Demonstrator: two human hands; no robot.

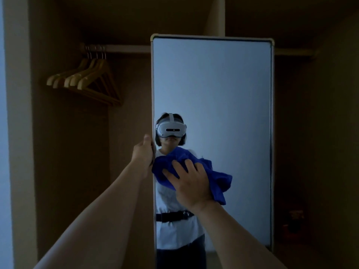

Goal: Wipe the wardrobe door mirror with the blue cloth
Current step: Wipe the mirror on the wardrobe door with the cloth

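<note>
Two hands are working: the left hand (143, 152) is gripping the mirror's (223, 90) left edge, the right hand (191, 183) is pressing the blue cloth (219, 177) flat there, fingers spread; bare glass is lying above and right.

Both arms reach forward, left hand (143, 152) curled in a grip, right hand (191, 184) spread flat.
</note>
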